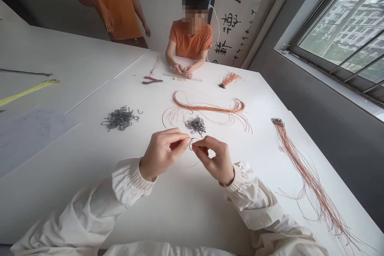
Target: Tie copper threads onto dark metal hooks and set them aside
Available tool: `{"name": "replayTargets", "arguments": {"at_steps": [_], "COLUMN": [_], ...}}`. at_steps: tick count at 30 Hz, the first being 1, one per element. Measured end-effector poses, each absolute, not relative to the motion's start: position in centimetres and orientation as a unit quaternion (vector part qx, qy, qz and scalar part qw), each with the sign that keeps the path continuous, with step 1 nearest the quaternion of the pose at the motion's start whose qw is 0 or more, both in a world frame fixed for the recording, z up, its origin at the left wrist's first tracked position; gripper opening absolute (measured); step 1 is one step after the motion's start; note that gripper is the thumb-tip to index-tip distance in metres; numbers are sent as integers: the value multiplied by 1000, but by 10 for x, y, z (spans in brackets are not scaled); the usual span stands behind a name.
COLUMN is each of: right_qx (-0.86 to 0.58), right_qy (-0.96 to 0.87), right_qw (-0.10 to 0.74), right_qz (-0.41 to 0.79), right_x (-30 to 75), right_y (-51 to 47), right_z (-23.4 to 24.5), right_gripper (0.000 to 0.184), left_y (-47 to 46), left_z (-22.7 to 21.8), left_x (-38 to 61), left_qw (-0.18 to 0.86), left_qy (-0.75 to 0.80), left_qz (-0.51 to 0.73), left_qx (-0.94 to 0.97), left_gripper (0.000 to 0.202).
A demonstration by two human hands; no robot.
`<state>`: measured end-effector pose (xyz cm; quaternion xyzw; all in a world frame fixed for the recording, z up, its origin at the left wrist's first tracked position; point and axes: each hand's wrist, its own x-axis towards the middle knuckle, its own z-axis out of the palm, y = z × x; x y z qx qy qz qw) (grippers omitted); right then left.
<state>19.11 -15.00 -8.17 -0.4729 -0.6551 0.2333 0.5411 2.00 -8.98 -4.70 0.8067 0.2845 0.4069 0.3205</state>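
Note:
My left hand (163, 153) and my right hand (213, 159) meet over the white table (180, 208), both pinched on one small dark hook (192, 143) held between their fingertips. A thin orange thread seems to trail down from the hook, too fine to be sure. Just beyond my fingers lies a small heap of dark hooks (195, 125). Behind it a long bundle of orange threads (210, 109) curves across the table.
A bigger heap of dark hooks (120, 119) lies to the left. A finished bundle of threads with hooks (303, 164) stretches along the right edge. Across the table a seated person in orange works by red pliers (152, 80); another person stands behind holding threads.

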Motion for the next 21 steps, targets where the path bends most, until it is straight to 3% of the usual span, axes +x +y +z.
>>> {"name": "replayTargets", "arguments": {"at_steps": [3, 6, 13, 21], "right_qx": [-467, -449, -480, -428], "right_qy": [-724, -749, -676, -541], "right_qw": [501, 483, 483, 483], "right_qz": [79, 60, 280, 539], "right_x": [192, 197, 209, 218], "right_y": [-153, -154, -152, -140], "right_z": [-78, -71, -55, -59], "right_gripper": [13, 13, 7, 21], "left_y": [-88, -88, -94, -101], "left_z": [-51, -54, -56, -50], "left_x": [21, 22, 18, 18], "left_qw": [302, 300, 331, 351], "left_qy": [288, 277, 240, 193], "left_qz": [396, 368, 320, 339], "left_qx": [818, 835, 855, 851], "left_gripper": [20, 21, 24, 21]}}
